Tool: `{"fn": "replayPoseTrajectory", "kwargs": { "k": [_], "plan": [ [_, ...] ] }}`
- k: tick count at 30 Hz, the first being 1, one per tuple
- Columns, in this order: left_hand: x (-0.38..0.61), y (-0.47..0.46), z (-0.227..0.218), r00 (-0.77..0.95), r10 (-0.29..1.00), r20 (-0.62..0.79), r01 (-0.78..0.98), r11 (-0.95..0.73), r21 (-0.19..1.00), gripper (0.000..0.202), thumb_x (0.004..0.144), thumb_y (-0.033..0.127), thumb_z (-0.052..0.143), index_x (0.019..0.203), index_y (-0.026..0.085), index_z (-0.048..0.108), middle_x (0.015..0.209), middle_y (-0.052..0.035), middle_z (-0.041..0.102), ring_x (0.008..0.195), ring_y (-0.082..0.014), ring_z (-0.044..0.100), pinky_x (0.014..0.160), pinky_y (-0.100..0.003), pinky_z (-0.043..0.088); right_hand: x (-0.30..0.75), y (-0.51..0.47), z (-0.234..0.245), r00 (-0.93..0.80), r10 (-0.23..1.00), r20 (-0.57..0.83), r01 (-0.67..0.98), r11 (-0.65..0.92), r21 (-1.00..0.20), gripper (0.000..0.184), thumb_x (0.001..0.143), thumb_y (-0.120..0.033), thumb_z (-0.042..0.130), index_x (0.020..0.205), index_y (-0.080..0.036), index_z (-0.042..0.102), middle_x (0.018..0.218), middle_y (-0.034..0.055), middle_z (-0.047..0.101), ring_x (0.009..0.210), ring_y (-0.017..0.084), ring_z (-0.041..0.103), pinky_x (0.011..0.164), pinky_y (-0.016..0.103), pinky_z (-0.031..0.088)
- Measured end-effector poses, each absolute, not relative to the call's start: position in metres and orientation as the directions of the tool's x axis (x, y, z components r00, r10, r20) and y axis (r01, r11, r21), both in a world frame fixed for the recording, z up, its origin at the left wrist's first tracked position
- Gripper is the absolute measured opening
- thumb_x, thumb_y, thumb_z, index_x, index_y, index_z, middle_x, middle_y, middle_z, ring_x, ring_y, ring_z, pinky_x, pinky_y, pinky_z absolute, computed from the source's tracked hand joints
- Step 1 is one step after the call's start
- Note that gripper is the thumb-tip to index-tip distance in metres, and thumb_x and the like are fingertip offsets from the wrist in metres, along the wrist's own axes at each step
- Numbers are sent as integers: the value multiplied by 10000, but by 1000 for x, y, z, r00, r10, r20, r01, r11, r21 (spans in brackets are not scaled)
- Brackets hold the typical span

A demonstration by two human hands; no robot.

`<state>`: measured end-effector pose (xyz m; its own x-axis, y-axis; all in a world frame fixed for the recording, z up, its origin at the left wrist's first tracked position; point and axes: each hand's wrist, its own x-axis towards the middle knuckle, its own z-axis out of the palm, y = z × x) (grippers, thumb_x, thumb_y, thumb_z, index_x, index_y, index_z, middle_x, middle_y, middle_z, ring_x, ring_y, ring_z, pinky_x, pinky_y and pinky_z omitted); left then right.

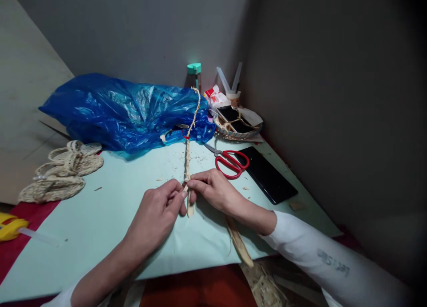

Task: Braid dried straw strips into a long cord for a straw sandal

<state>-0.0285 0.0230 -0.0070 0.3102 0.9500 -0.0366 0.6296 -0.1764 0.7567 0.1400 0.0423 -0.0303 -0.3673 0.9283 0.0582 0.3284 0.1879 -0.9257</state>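
A pale braid of dried plant fibre (187, 158) runs from the blue bag down to my fingers at the middle of the table. A red tie (187, 137) crosses it partway along. My left hand (165, 202) pinches a strand at the braid's near end, thumb and fingers closed. Close beside it, my right hand (211, 189) is closed on the same end of the braid. A short flat strand tail (190, 209) hangs below the fingertips. Another loose fibre strip (240, 242) trails over the table's front edge, under my right forearm.
Red-handled scissors (232, 163) and a black phone (267, 173) lie to the right. A large blue plastic bag (130, 109) fills the back. Small woven sandals (63, 173) and a yellow glue gun (11, 227) are left. A basket (238, 127) and a green-lidded jar (194, 75) stand behind.
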Motion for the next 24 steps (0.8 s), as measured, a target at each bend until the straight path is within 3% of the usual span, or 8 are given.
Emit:
{"fn": "replayPoseTrajectory", "kwargs": {
  "k": [6,11,14,16,18,20,24],
  "plan": [
    [-7,6,-18,270,940,207,717,-340,608,82,786,209,584,712,227,615,577,-27,587,501,-183,492,555,-283,254,139,43,-28,-435,900,-12,68,20,-997,274,869,-232,454,621,-142,531,547,-35,427,555,94,401,564,222,327],
    [-21,10,0,380,916,129,687,-373,624,130,815,317,589,794,241,692,715,-41,685,626,-210,578,624,-286,349,140,40,-21,-410,911,33,89,76,-993,257,857,-179,460,607,-142,507,606,-18,465,631,106,443,635,228,350],
    [-35,23,11,244,959,141,643,-269,717,242,853,384,542,722,228,675,729,-23,667,689,-193,575,674,-275,381,142,38,-17,-385,921,57,140,119,-983,284,882,-154,413,620,-142,524,626,-5,502,640,111,465,638,228,352],
    [-38,33,10,179,982,65,552,-155,820,208,836,395,578,785,208,653,800,-27,663,759,-193,581,714,-275,400,142,36,-16,-382,922,70,174,146,-974,295,894,-151,398,636,-144,541,623,-7,499,623,111,456,629,230,348],
    [-37,41,4,248,966,-78,335,-10,942,204,808,377,625,889,190,618,870,-42,668,810,-200,601,759,-294,427,141,36,-16,-402,910,102,158,179,-971,282,904,-157,398,661,-148,539,653,-4,510,648,115,470,648,230,360],
    [-33,46,-2,330,927,-178,156,132,979,238,792,346,654,943,178,579,822,-43,668,784,-194,609,752,-305,441,140,36,-16,-423,897,131,97,189,-977,240,914,-165,400,712,-153,528,731,7,540,713,120,499,697,233,383],
    [-28,49,-9,438,870,-227,121,193,974,198,817,327,640,888,152,580,699,-29,635,630,-133,530,600,-242,382,142,37,-14,-495,863,101,41,140,-989,167,927,-191,416,793,-156,509,783,7,537,724,112,487,706,230,399]
  ]
}}
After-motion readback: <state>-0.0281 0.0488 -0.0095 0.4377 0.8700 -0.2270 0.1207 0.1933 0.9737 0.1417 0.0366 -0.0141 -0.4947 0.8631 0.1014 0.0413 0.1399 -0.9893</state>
